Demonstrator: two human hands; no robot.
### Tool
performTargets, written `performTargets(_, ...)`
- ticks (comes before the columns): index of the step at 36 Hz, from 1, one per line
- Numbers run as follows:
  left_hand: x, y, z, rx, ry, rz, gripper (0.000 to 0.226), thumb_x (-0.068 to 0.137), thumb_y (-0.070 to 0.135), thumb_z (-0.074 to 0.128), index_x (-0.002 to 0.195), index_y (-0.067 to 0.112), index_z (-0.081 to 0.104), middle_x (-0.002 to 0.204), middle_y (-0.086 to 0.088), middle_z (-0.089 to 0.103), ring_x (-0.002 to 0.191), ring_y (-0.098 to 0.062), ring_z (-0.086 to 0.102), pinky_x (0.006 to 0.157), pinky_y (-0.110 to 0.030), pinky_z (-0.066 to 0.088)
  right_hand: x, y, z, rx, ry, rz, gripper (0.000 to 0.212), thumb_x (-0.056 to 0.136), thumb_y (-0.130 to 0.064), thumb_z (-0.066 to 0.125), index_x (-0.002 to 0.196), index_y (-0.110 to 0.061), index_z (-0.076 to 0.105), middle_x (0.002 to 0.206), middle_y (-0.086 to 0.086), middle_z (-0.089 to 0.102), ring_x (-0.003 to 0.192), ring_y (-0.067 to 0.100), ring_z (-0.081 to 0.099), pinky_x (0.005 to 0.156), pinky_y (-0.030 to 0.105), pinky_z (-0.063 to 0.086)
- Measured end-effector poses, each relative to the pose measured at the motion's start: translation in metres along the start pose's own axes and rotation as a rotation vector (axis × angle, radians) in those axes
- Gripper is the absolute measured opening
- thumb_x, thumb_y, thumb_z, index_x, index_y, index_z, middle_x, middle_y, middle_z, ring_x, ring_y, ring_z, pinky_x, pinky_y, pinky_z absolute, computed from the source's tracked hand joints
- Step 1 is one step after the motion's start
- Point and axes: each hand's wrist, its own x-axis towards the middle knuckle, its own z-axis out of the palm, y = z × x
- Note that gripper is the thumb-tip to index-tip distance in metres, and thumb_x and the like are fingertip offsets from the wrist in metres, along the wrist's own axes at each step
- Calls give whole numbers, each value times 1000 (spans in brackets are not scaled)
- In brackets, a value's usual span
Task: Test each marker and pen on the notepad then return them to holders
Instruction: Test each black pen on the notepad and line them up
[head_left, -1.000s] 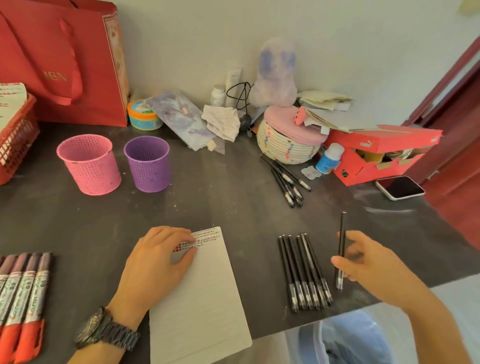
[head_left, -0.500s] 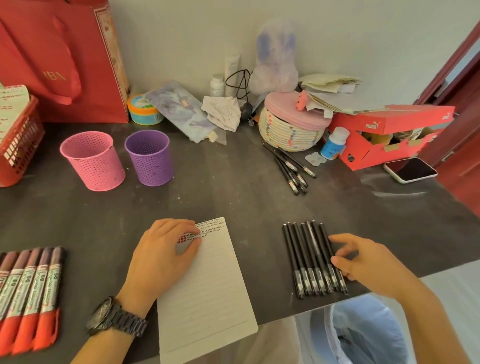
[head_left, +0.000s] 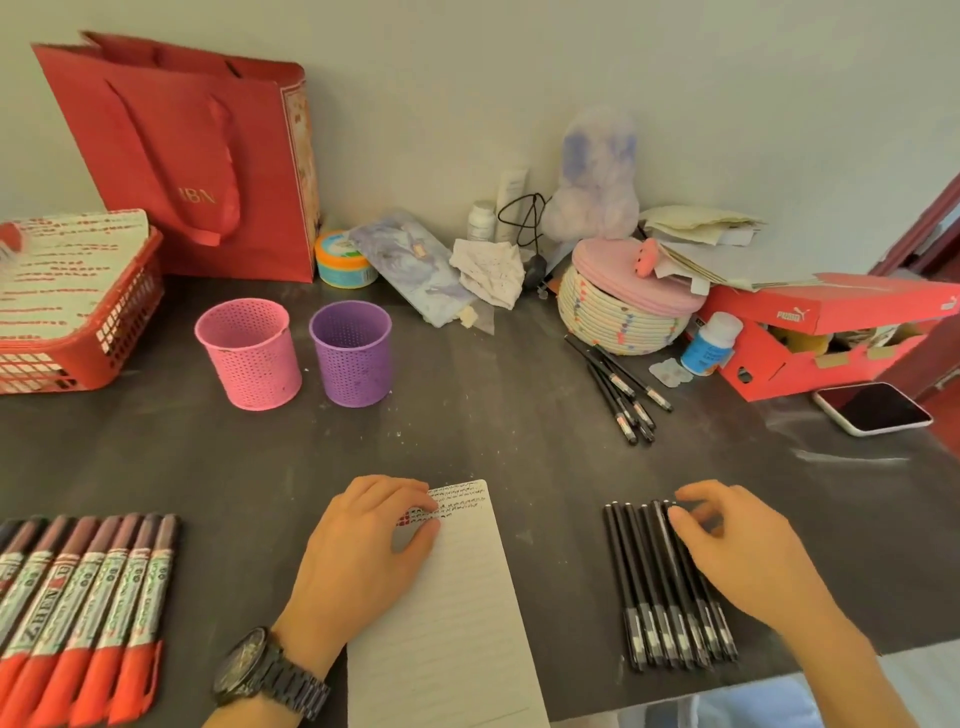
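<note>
The left hand (head_left: 363, 551) lies flat with fingers spread, holding nothing, pinning the top left corner of the notepad (head_left: 457, 613), which overhangs the near edge of the tabletop (head_left: 519, 441). The right hand (head_left: 737, 551) rests loosely curled on a row of about seven black pens (head_left: 649, 587), fingertips touching the rightmost ones, nothing lifted. Left of the left hand lie seven red markers (head_left: 88, 613) side by side. Bare tabletop stretches beyond both hands. Farther off, about four more pens (head_left: 621, 384) lie loose ahead of the right hand; a pink holder (head_left: 249, 353) and a purple holder (head_left: 350, 345) stand ahead of the left.
</note>
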Motion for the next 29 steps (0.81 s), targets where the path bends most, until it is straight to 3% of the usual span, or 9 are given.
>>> performTargets(4,0,0,2,-8,30,5,12,87,42,67,98,39,70,113,28,62,109,0,52,93,-25,42,35,-24,13,-10,85,-57,19,94,-40,61,112,-34,61,102,-17,55,77,-3,57,71,30,39)
performTargets(9,0,-3,3,3,27,22,16,89,48,60,101,41,69,114,30,60,111,4,50,95,-23,42,76,-50,22,-118,123,-34,22,97,-36,57,115,-24,62,114,2,57,98,29,61,73,38,45)
performTargets(14,-1,-3,4,8,33,20,25,90,55,49,101,42,67,115,31,59,112,5,49,96,-21,40,97,-62,25,-307,63,29,24,100,-40,49,110,-21,59,110,6,61,98,31,61,71,36,47)
performTargets(21,-2,-1,4,4,40,29,21,91,50,54,102,39,68,115,27,62,112,2,51,95,-23,43,95,-66,21,-364,-15,89,28,98,-37,51,103,-13,63,105,16,67,95,37,63,70,35,46)
performTargets(25,-1,1,3,-2,33,29,22,92,49,53,104,39,67,117,26,61,113,2,50,95,-23,44,76,-73,8,-140,-106,100,22,94,-41,59,83,-26,69,80,1,69,80,27,60,72,34,45)
performTargets(29,-2,5,-1,-48,74,31,22,93,47,52,104,37,68,114,25,62,112,2,51,95,-23,42,32,-94,11,308,-116,54,14,89,-42,67,83,-31,73,68,-9,72,62,11,68,68,37,56)
